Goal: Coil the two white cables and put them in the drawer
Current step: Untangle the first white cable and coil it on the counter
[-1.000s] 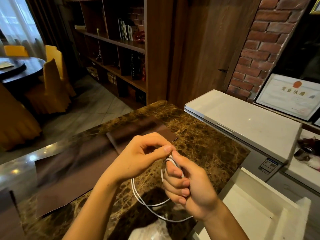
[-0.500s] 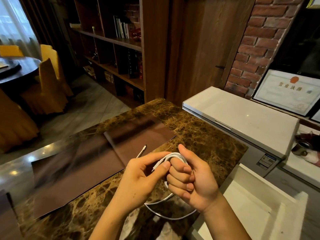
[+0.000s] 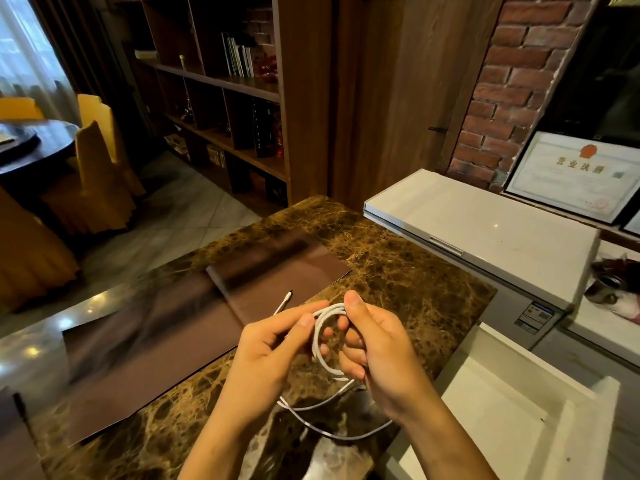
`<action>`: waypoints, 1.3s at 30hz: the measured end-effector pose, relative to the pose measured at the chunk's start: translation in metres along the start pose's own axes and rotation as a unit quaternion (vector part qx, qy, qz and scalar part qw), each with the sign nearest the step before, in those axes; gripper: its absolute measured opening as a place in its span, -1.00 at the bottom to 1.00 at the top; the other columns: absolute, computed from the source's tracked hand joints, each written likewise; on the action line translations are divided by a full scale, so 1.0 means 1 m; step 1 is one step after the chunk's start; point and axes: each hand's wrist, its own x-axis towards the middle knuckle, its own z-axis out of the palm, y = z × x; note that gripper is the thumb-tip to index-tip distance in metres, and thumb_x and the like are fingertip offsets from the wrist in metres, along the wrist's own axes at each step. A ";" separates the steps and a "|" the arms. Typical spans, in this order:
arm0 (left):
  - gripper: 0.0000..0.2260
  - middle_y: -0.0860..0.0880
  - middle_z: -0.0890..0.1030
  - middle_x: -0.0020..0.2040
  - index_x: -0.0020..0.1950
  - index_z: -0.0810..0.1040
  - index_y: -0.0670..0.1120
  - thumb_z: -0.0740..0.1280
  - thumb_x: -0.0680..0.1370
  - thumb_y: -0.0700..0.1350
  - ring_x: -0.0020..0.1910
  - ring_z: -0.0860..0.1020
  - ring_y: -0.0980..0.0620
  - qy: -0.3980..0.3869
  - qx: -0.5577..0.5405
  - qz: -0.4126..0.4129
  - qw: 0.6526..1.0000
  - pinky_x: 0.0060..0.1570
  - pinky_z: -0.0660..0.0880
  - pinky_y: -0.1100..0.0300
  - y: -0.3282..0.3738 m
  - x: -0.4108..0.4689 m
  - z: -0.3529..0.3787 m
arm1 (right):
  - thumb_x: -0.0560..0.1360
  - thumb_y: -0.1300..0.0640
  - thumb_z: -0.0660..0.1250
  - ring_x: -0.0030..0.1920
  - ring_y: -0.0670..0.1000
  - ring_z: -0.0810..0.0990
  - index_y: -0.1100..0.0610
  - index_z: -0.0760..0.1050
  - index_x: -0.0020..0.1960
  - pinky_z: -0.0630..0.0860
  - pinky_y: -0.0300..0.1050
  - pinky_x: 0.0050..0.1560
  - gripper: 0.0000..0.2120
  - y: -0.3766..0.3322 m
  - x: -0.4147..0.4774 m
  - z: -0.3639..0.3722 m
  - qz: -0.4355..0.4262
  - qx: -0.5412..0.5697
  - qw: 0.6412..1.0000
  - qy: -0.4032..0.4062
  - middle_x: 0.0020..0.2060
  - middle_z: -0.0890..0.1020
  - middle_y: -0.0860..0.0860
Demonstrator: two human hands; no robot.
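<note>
A white framed certificate with a red emblem (image 3: 575, 174), leaning against the red brick wall (image 3: 512, 81), is showing the gold heading 营业执照; its smaller print and the white chest freezer's label (image 3: 535, 315) are staying unreadable.

White cable (image 3: 323, 327) partly hidden behind right hand (image 3: 377, 355), drawer (image 3: 519, 410) cut by edge

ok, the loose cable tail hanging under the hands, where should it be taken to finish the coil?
Judging by its pose, take the tail close under the coil, from the left. The right hand already pinches the coil's right side, so the left hand is free to feed. A grip further down the slack over the counter would likely twist it.
</note>
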 end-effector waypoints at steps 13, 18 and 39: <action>-0.84 -0.06 0.78 -0.04 0.04 0.77 -0.05 0.45 0.50 -0.17 -0.04 0.74 -0.01 -0.015 -0.007 -0.040 0.999 -0.03 0.64 0.20 -0.007 0.014 0.004 | 0.62 -0.10 0.21 -0.59 -0.12 0.19 0.12 0.42 -0.27 0.14 -0.22 -0.58 -0.61 -0.003 0.005 -0.003 -0.023 -0.055 0.998 0.001 -0.53 0.31 -0.07; -0.85 -0.19 0.76 -0.04 0.01 0.78 -0.11 0.46 0.48 -0.17 -0.08 0.73 -0.07 0.001 -0.119 -0.143 0.983 -0.09 0.62 0.17 -0.009 0.011 0.013 | 0.66 -0.15 0.16 -0.54 -0.07 0.30 0.22 0.44 -0.23 0.22 -0.19 -0.52 -0.51 0.007 0.009 -0.013 -0.045 -0.171 0.984 0.026 -0.48 0.38 0.00; -0.82 -0.08 0.61 0.05 0.06 0.70 -0.28 0.40 0.54 -0.20 0.06 0.61 0.06 0.199 0.261 0.316 0.890 -0.02 0.60 0.14 -0.043 -0.002 0.029 | 0.66 -0.12 0.17 -0.48 -0.06 0.18 0.21 0.50 -0.05 0.15 -0.23 -0.55 -0.61 0.022 0.005 -0.001 0.016 -0.068 0.996 0.055 -0.39 0.24 0.07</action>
